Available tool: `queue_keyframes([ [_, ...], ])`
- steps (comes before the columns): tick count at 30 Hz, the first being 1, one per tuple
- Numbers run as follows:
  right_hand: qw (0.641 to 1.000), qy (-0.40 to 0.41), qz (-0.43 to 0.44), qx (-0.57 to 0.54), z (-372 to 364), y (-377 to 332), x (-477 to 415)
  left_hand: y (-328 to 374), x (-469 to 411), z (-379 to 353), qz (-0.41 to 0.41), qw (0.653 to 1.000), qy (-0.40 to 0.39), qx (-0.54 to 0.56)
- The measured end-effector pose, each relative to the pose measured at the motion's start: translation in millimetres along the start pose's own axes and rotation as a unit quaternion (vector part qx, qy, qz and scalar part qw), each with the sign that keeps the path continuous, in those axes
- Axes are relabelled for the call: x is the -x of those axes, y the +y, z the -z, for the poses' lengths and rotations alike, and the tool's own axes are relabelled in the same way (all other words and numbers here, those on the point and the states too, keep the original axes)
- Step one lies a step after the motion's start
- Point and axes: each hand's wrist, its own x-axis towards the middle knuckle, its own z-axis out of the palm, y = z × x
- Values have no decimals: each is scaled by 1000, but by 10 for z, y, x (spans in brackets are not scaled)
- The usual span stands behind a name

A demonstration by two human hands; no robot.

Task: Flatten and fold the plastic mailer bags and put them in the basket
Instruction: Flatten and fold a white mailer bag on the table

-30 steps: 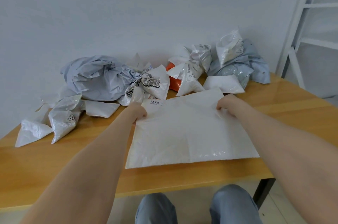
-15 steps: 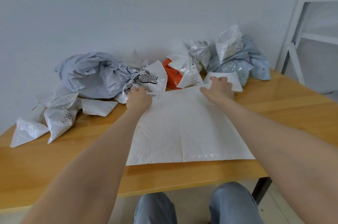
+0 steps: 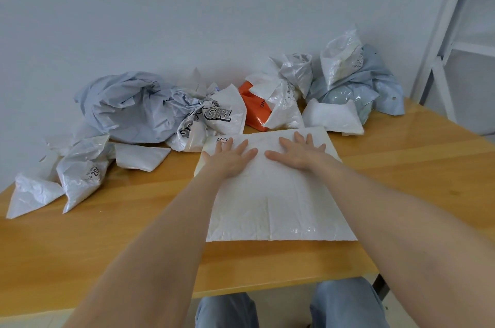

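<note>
1. Progress, judged from what lies under the hands: one white mailer (image 3: pixel 276 204) is spread nearly flat on the wooden table (image 3: pixel 107 247), its near edge close to the table's front edge. It looks to be at the smoothing step, with no fold made in it yet. No basket is in view, so putting away lies ahead, and most of the bags remain crumpled.
2. The left hand (image 3: pixel 230 160) lies palm-down on the mailer's far left part, fingers straight and spread. It grasps nothing and only presses on the plastic, just short of a printed label (image 3: pixel 224 139).
3. The right hand (image 3: pixel 297 152) does the same beside it on the far right part, flat and splayed with the thumb pointing inward. The two thumbs are near each other but apart.
4. Just beyond the mailer's far edge sit a white bag printed "GIRL" (image 3: pixel 219 116), an orange bag (image 3: pixel 254 110) under crumpled white ones, and a compact white packet (image 3: pixel 332 117) (possibly one already folded; I cannot be sure).
5. Further out is a large grey-blue crumpled bag (image 3: pixel 128 110) on the left, with smaller white bags (image 3: pixel 80 175) trailing toward the table's left end. A blue-grey heap (image 3: pixel 375 86) lies at the far right — all of it against the wall.
6. A white metal frame (image 3: pixel 455 33) stands past the table's right end.
</note>
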Motion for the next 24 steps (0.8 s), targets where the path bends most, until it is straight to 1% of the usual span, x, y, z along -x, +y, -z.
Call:
queue_keyframes([
  [3, 1000, -5, -8, -17, -39, 20, -39, -5, -39, -65, 8, 1000, -12, -15],
  [9, 1000, -13, -12, -1, -70, 20, -123, -8, -120, -125, 15, 999, -43, -20],
  [24, 999, -6, -2, 42, -143, 82, -238, 27, -159, -195, 34, 998, -28, -36],
])
